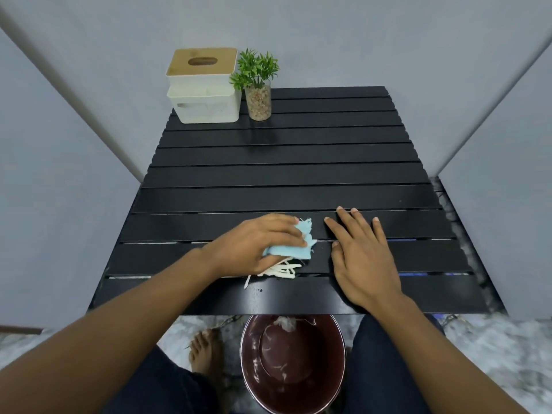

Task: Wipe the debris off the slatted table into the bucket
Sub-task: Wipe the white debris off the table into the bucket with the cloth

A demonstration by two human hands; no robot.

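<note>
Head view. Risk: thin strips may slip through the slat gaps, or the pile's left end may fall outside the bucket (244,354) rim, judging by its offset. Debris (280,270): pale, loose shreds on the table (283,174) near its front edge, against the blue cloth (295,252). Left grip (257,243) clamped on cloth. Right grip (364,258) flat, fingers apart, pressing table.

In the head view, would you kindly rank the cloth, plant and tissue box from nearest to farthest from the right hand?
1. The cloth, just left of the right hand.
2. The plant, at the far edge.
3. The tissue box, far left corner.
</note>
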